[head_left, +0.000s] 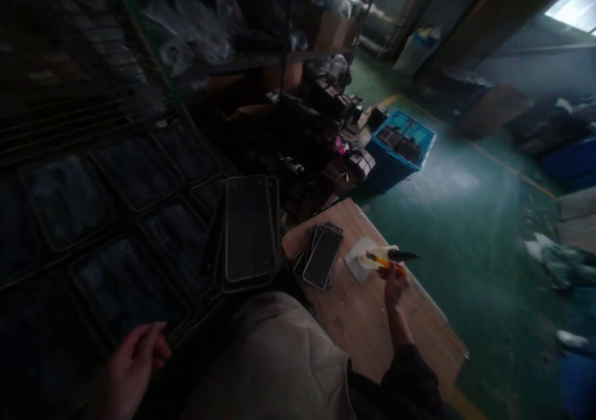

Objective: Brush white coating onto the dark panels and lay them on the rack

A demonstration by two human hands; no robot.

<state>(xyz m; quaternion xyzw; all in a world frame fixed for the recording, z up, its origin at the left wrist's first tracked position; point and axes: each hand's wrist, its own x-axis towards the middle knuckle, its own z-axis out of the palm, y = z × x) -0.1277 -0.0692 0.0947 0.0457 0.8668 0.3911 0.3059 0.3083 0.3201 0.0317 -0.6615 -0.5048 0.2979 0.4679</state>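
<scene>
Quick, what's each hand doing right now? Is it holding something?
Left hand: fingers loosely curled; too dim to tell if anything is in it.
Right hand: closed, holding a thin orange tool.

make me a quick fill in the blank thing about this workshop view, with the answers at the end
The orange tool is held in the person's ____ hand.
In the picture, the small stack of dark panels lies to the ____ of the white sheet.
The open crate is coloured ____.
The floor beside it is coloured ____.

Missing words: right; left; blue; green.
</scene>
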